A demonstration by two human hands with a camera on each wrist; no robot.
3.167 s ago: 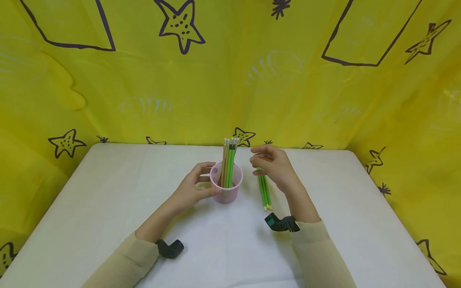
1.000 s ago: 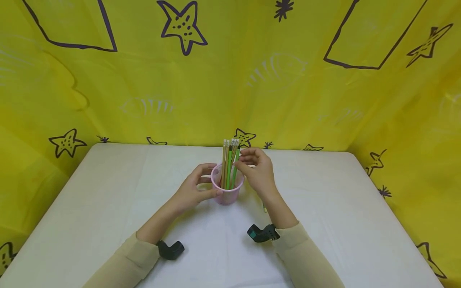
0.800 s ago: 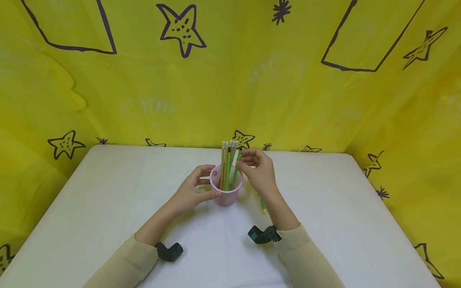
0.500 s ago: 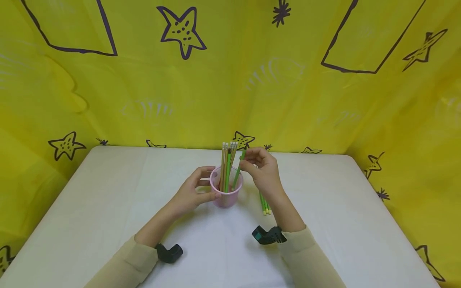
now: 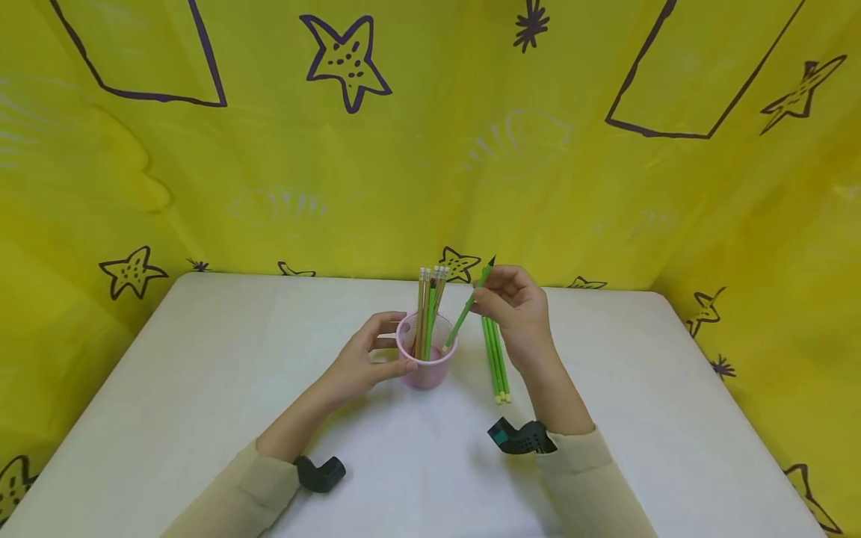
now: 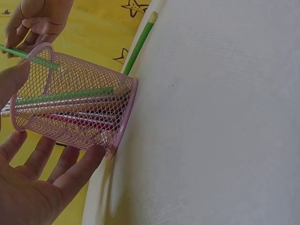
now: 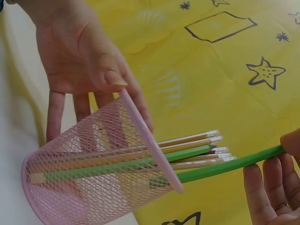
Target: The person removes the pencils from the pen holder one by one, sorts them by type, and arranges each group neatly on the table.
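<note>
A pink mesh pencil cup (image 5: 424, 376) stands upright on the table, with several pencils (image 5: 422, 314) in it. Those have white-tipped ends upward, and one green pencil (image 7: 98, 169) among them points its dark tip up. My left hand (image 5: 363, 357) holds the cup from the left, thumb near the rim and fingers around the side. My right hand (image 5: 521, 310) pinches another green pencil (image 5: 466, 312) near its dark point. This pencil leans to the right, its lower end still inside the cup's mouth. Close by the right hand, several green pencils (image 5: 497, 362) lie side by side.
A white-covered table (image 5: 222, 373) extends around the cup. Behind it hangs a yellow cloth (image 5: 403, 172) printed with stars and fish. Dark wrist cameras (image 5: 521, 437) sit at both sleeves.
My right hand went from above the lying pencils to a green pencil in the cup. It has since drawn that pencil up and right, tilting it. My left hand stays on the cup.
</note>
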